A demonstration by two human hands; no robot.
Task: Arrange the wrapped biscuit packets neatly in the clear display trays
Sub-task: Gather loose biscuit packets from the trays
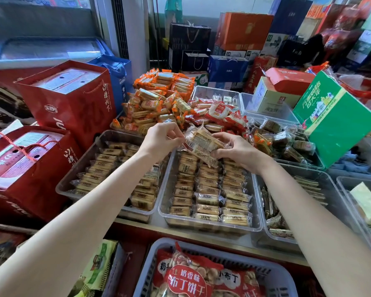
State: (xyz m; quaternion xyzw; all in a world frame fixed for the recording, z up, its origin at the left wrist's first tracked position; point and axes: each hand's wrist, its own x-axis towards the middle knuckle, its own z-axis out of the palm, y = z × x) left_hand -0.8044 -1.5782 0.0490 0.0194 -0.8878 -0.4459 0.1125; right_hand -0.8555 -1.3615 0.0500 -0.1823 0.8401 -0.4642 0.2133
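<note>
I hold a clear-wrapped biscuit packet (202, 144) in the air above the far end of the middle clear tray (257, 224). My left hand (162, 139) pinches the packet's left edge, and my right hand (237, 152) grips its right end from below. Rows of tan biscuit packets (208, 196) fill the middle tray. A second clear tray (62, 185) to the left holds more of the same packets (107, 168), partly hidden by my left forearm.
Orange-wrapped packets (159, 99) and red-and-white packets (219, 114) are heaped behind the trays. Red gift bags (73, 99) stand at left, a green box (334, 118) at right. A grey basket (285, 279) with red biscuit bags sits below the counter edge. More clear trays (330, 189) lie right.
</note>
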